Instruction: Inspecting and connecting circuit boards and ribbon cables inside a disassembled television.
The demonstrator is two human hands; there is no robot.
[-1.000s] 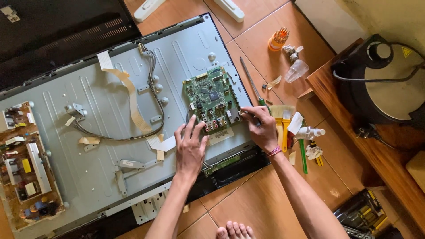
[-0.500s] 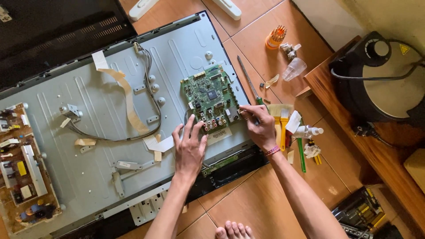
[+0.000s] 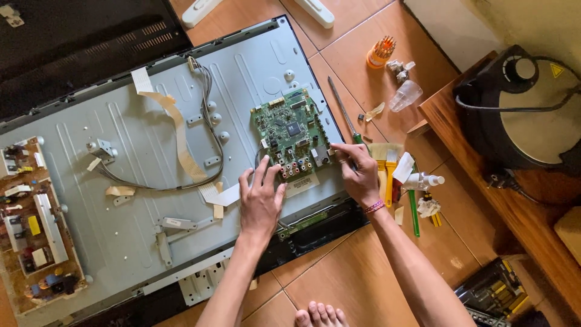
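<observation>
**A:** What are the hands doing, and what might go wrong from here?

**B:** Two bare hands work on the back of an opened flat-screen television lying face down on a tiled floor. The left hand [image 3: 261,200] rests flat, fingers spread and holding nothing, on the grey metal back panel [image 3: 121,139], its fingertips touching the near edge of the green circuit board [image 3: 295,133]. The right hand [image 3: 359,172] sits at the board's near right corner, fingertips pinched there; whether they grip a screw or only the board's edge is too small to tell.

**A:** And the risk?

**B:** As I judge it, bare fingers on the board could bend a connector or pass static to a chip. A small screw, if one is pinched, could slip and roll under the panel. Pulling the board up while a cable is attached could tear it.

**A:** How many of each thing?

**B:** One green board under the fingertips. One brown power board [image 3: 33,224], well away to the left of the left hand. One pale ribbon cable [image 3: 175,130] and one grey wire bundle [image 3: 209,121], both beyond the left hand. One long screwdriver [image 3: 344,112] just beyond the right hand. Two paintbrushes [image 3: 386,166] touching the right hand's outer side. One orange holder of screwdriver bits [image 3: 380,51] farther out. Two white stand pieces [image 3: 318,11] at the far edge. One black round appliance [image 3: 526,109] on a wooden bench, far right.
</observation>
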